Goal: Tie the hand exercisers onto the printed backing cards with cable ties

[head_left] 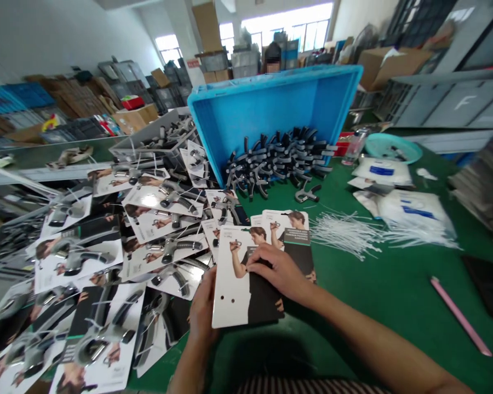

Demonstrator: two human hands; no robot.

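Note:
My left hand (203, 306) grips the left edge of a printed backing card (232, 284), its fingers partly hidden behind it. The card is tilted up toward me, white and black with a picture of a person, and two small holes show at its lower left. My right hand (277, 268) rests on the card's front with thumb and fingertips pinched together; whatever is between them is too small to make out. Just behind lie more backing cards (299, 241). One loose hand grip strengthener (308, 192) sits beyond them on the green table (349, 317).
A tipped blue crate (267, 109) spills many hand grips (271, 161). Carded hand grips (94, 334) are heaped on the left. To the right are white cable ties (347, 232), plastic bags (419, 216), a pink strip (460, 317) and a dark flat object (487, 284). Someone sits behind the crate.

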